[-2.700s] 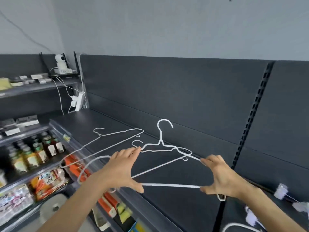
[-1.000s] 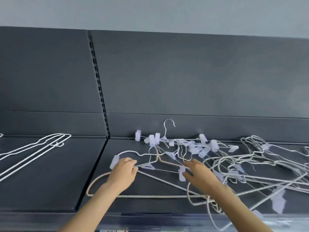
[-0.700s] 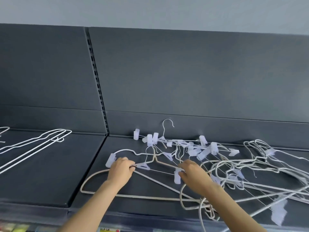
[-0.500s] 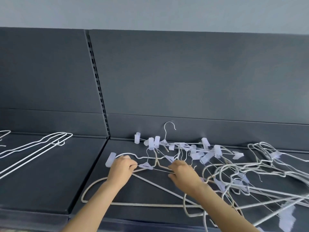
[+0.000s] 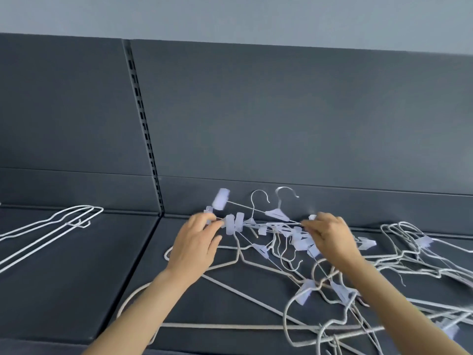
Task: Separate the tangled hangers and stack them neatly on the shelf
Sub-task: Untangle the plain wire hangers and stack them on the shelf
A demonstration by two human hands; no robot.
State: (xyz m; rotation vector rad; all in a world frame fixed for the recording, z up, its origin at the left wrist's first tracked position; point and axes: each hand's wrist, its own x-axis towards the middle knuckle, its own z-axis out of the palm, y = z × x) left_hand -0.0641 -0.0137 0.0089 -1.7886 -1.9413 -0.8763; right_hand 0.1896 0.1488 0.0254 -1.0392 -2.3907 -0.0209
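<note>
2 hands share 1 clip hanger point(image 5: 268, 223) at centre frame, lifted a little off the shelf point(image 5: 76, 290). The left hand point(image 5: 194, 248) pinches the bar's left end next to the clips point(image 5: 234, 225), and the right hand point(image 5: 330, 239) pinches the right end with fingers curled on the wire. There's motion blur, so we can't vouch for exact fingertip contact.

The tangled pile point(image 5: 332, 290) sprawls from centre to lower right. The sorted stack point(image 5: 51, 226) lies flat at mid left, well apart.

We judge these hangers v. light, thin and springy. They'll flex rather than break, but a hard yank prob. kinks the wire. Hooks and clips snag neighbours, so we'd ease it out w/ a wiggle, not a pull. Plastic clips look like the weak pt and may slide along the bar, so we'd grip bare wire at the bar ends or at the neck under the hook. The thick beige hanger point(image 5: 230, 326), lower centre, looks stiffer and should take a firmer hold.
</note>
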